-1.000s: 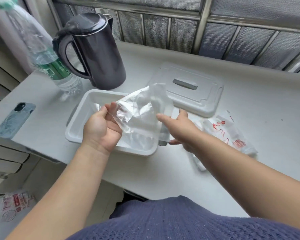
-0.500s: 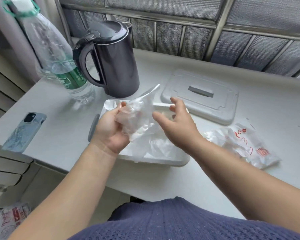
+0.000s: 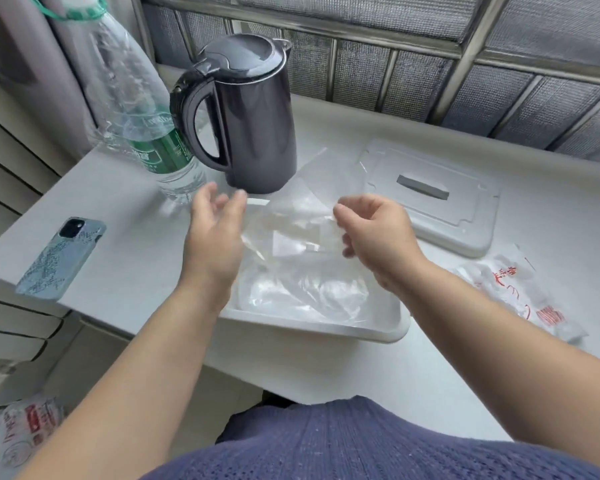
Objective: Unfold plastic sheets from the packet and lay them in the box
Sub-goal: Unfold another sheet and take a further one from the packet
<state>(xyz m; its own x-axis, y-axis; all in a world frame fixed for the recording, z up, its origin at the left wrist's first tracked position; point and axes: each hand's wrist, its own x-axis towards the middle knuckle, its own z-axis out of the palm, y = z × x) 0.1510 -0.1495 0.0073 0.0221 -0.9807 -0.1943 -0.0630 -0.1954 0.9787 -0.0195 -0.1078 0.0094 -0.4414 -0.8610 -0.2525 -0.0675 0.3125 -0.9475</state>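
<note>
**Inspector:** Item under check?

**Assessor:** One clear plastic sheet [image 3: 300, 206], partly opened, hanging over the white box [image 3: 326, 329]. The box sits at the near edge of the desk [image 3: 136, 244]. Crumpled sheets [image 3: 302, 292] already lie inside it.

**Inspector:** Hands?

**Assessor:** The right hand [image 3: 378, 233] pinches the sheet's right edge between thumb and forefinger. The left hand [image 3: 215, 237] is beside the left edge, fingers [image 3: 205, 199] straight and spread, holding nothing. Contact with the film cannot be confirmed.

**Inspector:** Recommendation?

**Assessor:** Take the free edge with the left hand and draw both hands apart until the folds go. Then lower the sheet flat into the box, keeping it off the kettle [image 3: 253, 116] behind. The packet [image 3: 520, 292] lies to the right, with the lid [image 3: 430, 206] beyond it.
</note>
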